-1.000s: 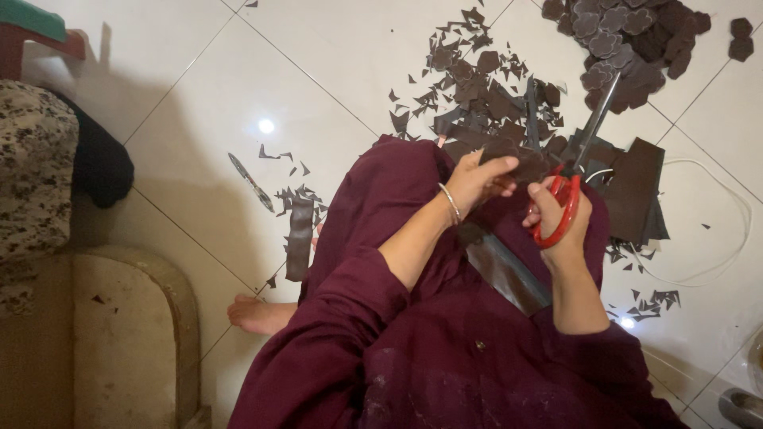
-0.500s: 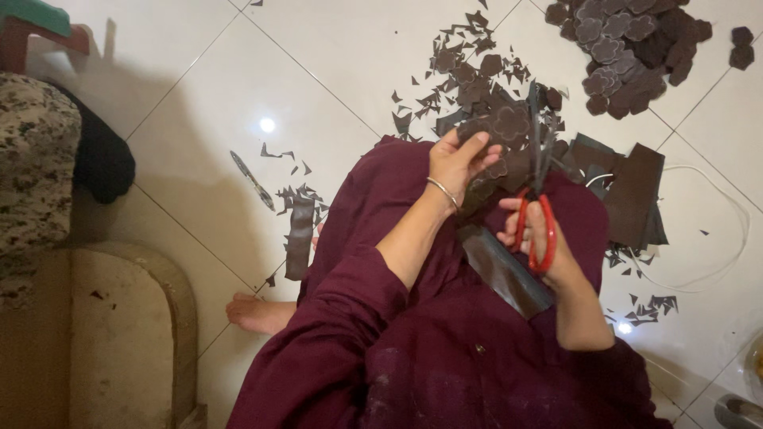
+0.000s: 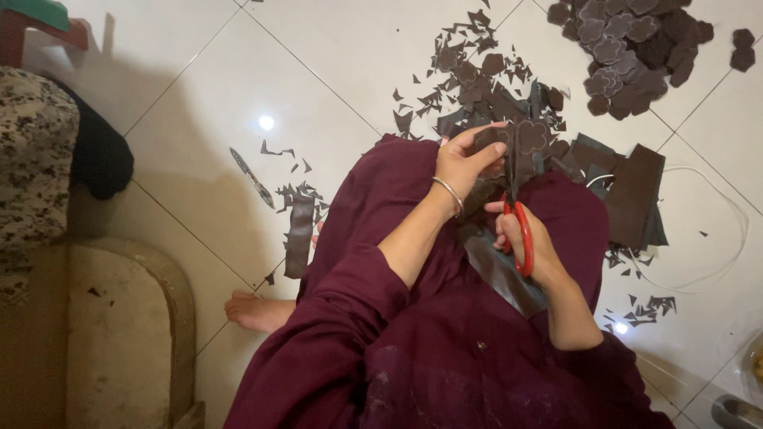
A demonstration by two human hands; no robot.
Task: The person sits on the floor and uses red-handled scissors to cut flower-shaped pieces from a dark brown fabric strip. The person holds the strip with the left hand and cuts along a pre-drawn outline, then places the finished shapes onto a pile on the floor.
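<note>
Setting: a person in a dark red garment sits on a white tiled floor [image 3: 199, 103], seen from above.
Left hand: the left hand [image 3: 465, 159], a thin bangle [image 3: 447, 193] at its wrist, is clamped on a dark brown sheet piece [image 3: 520, 143] with a scalloped flower outline, held over the lap.
Right hand: the right hand [image 3: 524, 242] is closed through the handles of the red-handled scissors [image 3: 518, 214]; the blades point away from the body and meet the held piece.
Scissors: one pair in the hand. A slim dark blade-like tool [image 3: 253, 177] lies on the floor to the left, well apart; what it is cannot be told.
Cut flower shapes: a heap [image 3: 628, 48] at the top right corner of the floor, too overlapped to count; two more shapes [image 3: 743, 48] lie just right of it.
Scraps: small dark offcuts [image 3: 461, 71] are scattered beyond the knees, too many to count; smaller clusters lie left of the lap and at lower right.
Strip: one long dark strip [image 3: 300, 234] lies on the floor beside the left knee.
Uncut sheets: a stack of rectangular dark sheets [image 3: 636, 195] lies right of the hands; the number cannot be told.
Cord: one thin white cord [image 3: 735, 238] loops on the floor at the right.
Foot: one bare foot [image 3: 258, 311] shows at lower left.
Packages, labels, signs: cannot tell of any.
</note>
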